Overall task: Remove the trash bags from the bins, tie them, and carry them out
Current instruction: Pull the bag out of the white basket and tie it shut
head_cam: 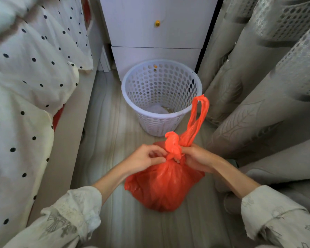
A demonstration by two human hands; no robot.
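Observation:
A full red plastic trash bag (162,187) sits on the floor in front of me. Its neck is gathered, with one twisted handle bunched at the top and the other handle loop (200,111) sticking up to the right. My left hand (145,158) pinches the neck from the left. My right hand (197,158) grips it from the right, fingers tucked under the knot. Just beyond the bag stands a white perforated bin (161,97) with no liner; a bit of paper and small scraps lie at its bottom.
A bed with a white polka-dot quilt (25,104) runs along the left. Grey patterned curtains (258,86) hang on the right. A white drawer cabinet (157,33) with a gold knob stands behind the bin. The wood-look floor strip between them is narrow.

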